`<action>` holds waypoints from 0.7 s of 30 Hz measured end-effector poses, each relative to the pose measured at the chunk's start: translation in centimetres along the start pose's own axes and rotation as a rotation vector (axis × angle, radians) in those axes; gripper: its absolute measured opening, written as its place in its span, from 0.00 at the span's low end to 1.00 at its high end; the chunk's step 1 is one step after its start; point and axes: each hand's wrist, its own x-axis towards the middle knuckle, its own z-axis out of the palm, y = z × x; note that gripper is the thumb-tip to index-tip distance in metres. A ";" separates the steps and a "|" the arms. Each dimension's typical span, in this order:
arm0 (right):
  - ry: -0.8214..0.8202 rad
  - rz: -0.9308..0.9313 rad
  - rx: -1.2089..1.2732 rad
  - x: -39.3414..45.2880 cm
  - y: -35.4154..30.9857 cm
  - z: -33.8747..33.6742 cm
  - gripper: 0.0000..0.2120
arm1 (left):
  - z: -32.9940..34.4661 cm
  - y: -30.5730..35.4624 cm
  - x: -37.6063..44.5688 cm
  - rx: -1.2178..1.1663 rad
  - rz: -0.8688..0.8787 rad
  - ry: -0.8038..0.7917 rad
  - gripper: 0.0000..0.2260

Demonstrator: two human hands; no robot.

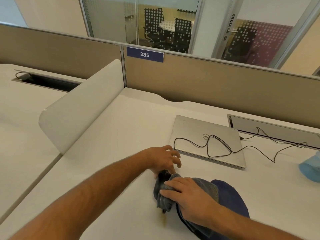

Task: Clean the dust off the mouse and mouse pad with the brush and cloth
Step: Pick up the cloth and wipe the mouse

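A dark mouse [162, 175] sits on the white desk, mostly hidden, just below the frame's center, at five o'clock. A grey cloth [164, 196], bunched and folded, is pressed against the mouse's near side and drapes toward four o'clock. Under the cloth lies a dark blue mouse pad [232, 196], flat, rounded at its far edge.

mouse [162, 175] perhaps, mostly under cloth [164, 196]

Bare desk [121, 129] left of the hands; laptop [207, 141] and cable [270, 149] crowd the right.
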 end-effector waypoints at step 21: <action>0.003 -0.109 -0.125 0.6 -1.4 1.9 0.24 | -0.8 -0.1 0.1 0.014 0.003 -0.047 0.30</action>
